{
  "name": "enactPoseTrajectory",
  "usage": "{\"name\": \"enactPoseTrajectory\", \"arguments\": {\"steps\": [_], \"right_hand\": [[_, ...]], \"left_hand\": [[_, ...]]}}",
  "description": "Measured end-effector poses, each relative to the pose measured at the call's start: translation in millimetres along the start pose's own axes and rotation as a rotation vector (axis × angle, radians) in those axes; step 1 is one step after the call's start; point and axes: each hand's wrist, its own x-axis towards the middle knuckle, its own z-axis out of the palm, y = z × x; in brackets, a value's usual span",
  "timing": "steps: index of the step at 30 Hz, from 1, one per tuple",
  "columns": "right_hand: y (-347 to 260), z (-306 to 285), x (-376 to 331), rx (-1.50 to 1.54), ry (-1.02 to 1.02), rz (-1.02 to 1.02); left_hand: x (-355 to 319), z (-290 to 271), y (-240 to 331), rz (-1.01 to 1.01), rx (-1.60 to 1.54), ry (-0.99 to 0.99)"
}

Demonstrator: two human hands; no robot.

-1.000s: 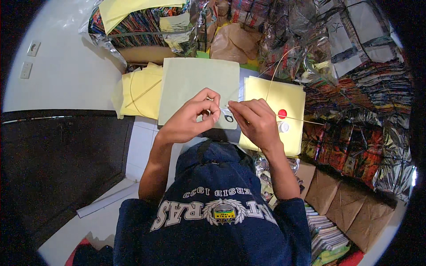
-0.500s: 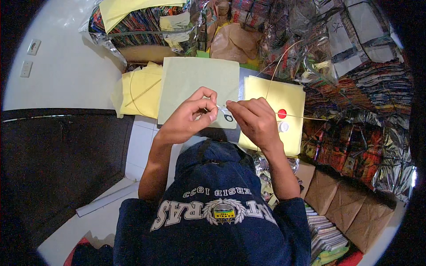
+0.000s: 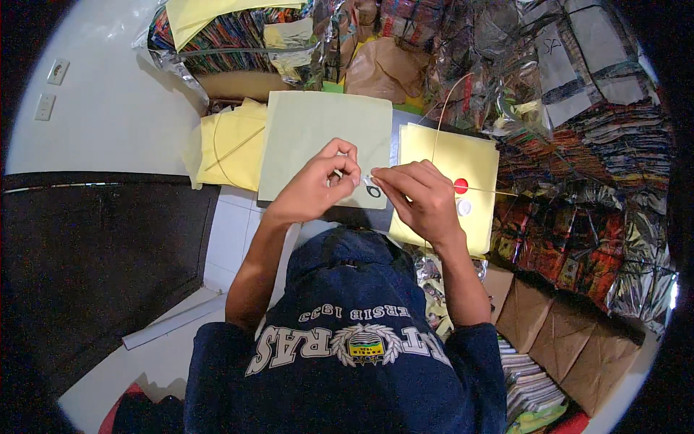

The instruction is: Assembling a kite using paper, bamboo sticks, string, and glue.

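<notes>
My left hand [image 3: 318,186] is raised over a pale green sheet [image 3: 325,116], thumb and fingertips pinched together. What sits in that pinch is too small to make out. Close beside it, the closed fingers of my right hand [image 3: 423,194] grip a thin tan strip [image 3: 439,119], which bends upward past the knuckles. Another thin length runs out to the right of this hand. Between and just below the fingertips, a dark ring-shaped handle [image 3: 373,189], like that of small scissors, shows against the sheet; the rest of it is partly hidden.
Right of the sheet, a yellow pad [image 3: 452,148] bears a red disc [image 3: 460,186] and a small white round piece [image 3: 464,208]. At left lies folded yellow material [image 3: 242,137] with thin strips on it. Wrapped stacks [image 3: 614,130] crowd the back and right, beside brown cardboard [image 3: 557,318].
The tan strip's upper end has swung left and slightly down, and the sideways length has drawn in. Both hands stay pinched close together; the left has shifted slightly right.
</notes>
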Motion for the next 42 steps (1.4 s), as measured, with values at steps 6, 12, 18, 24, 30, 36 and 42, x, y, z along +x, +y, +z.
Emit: {"name": "enactPoseTrajectory", "arguments": {"steps": [6,12,18,24,30,36,42], "right_hand": [[0.1,-2.8,-3.7,0.022,-0.065,-0.033],[2.0,-4.4,-8.1,-0.022,-0.089,-0.09],[4.6,-3.8,-11.8,-0.121,-0.121,-0.041],[2.3,-4.2,-8.7,-0.124,0.003,0.031],[1.9,-3.3,-8.1,-0.046,0.027,0.024],[-1.5,-10.6,-7.0,0.009,-0.07,-0.027],[0.4,-9.9,-11.8,-0.057,-0.143,-0.085]], "left_hand": [[19.7,-14.6,9.5,0.061,0.074,-0.005],[29.7,-7.3,22.5,0.092,0.124,-0.053],[19.8,0.7,58.9,0.049,0.243,-0.065],[-3.5,21.4,39.3,0.161,0.262,0.094],[-3.8,27.4,24.1,0.058,0.14,0.146],[7.6,2.1,11.7,0.091,0.164,0.085],[10.9,1.9,43.4,0.026,0.195,0.033]]}}
